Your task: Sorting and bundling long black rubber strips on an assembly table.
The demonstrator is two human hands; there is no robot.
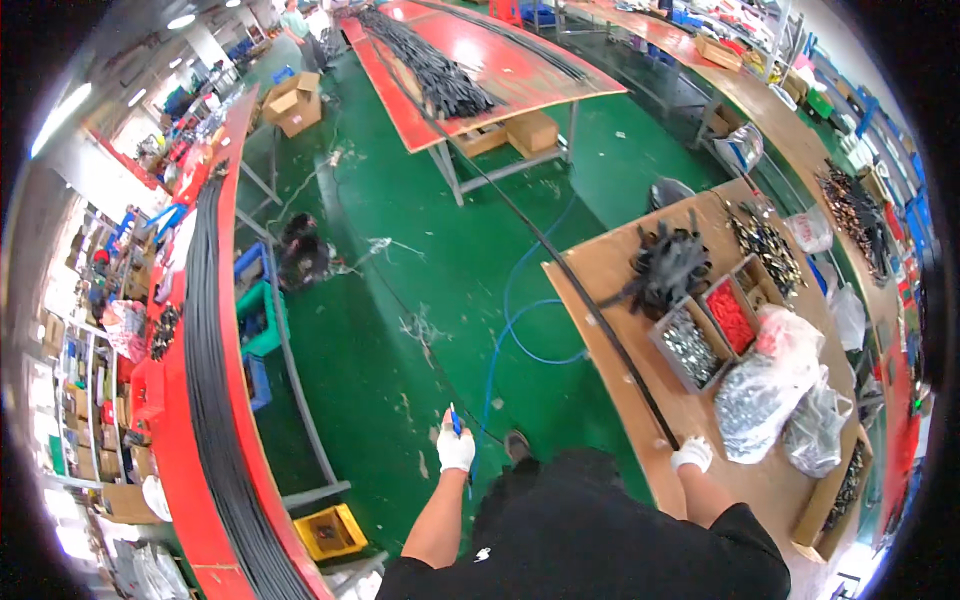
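Observation:
My left hand (455,449), in a white glove, is closed around a slim blue tool (456,421) with a thin tip pointing up. A blue hose (487,395) loops over the floor and passes close to this hand. Over the brown table, my white-gloved right hand (692,455) is closed at the near end of a long black strip (610,335). That strip stretches away to the far red table (540,85); the fingertips on it are small and partly hidden.
On the brown table (620,260) lie a bundle of black pieces (672,262), a bin of silver parts (690,347), a bin of red parts (730,315) and a clear bag (765,390). Long black strips (205,320) cover the left table; a yellow crate (330,532) sits beneath.

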